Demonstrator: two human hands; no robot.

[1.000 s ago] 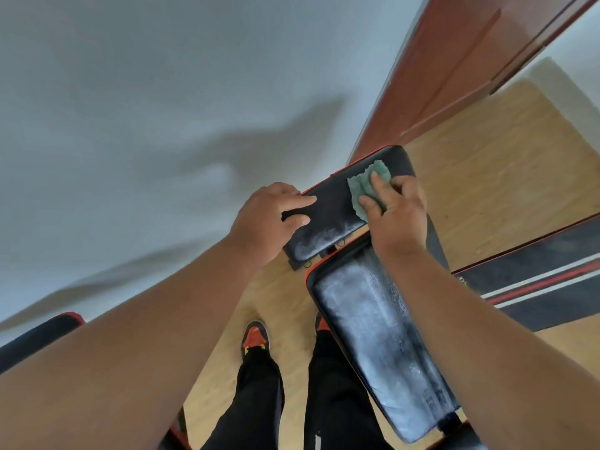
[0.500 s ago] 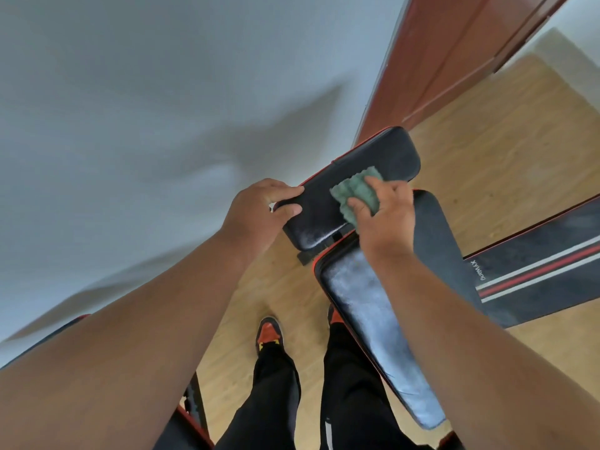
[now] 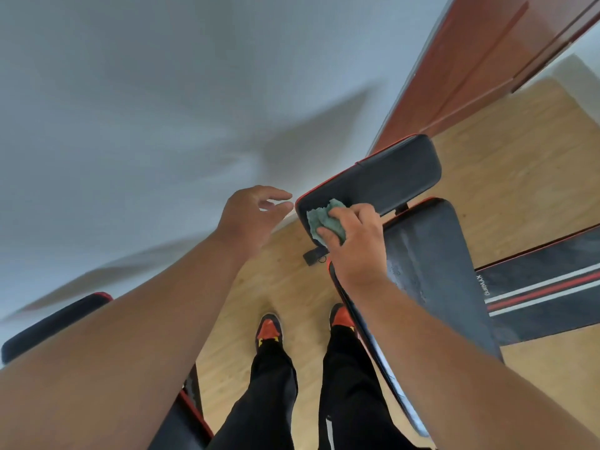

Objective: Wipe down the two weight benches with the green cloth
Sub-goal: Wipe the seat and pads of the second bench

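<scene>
A black weight bench with red piping stands in front of me: its small seat pad (image 3: 383, 180) lies at the far end and its long back pad (image 3: 431, 271) runs toward me. My right hand (image 3: 354, 237) holds the crumpled green cloth (image 3: 324, 219) and presses it on the near left corner of the seat pad. Just left of that corner, my left hand (image 3: 250, 212) hovers off the bench with relaxed fingers, holding nothing. A second black and red bench (image 3: 58, 323) shows at the lower left, mostly hidden behind my left forearm.
A white wall fills the left and top. A reddish-brown door (image 3: 470, 69) stands at the upper right. The floor is light wood, with a black mat (image 3: 545, 287) striped red and white to the right. My feet in red shoes (image 3: 269, 329) stand beside the bench.
My left hand has let go of the seat pad's left end and now hovers beside it. My right hand has slid the cloth leftward along the seat pad to its near left corner.
</scene>
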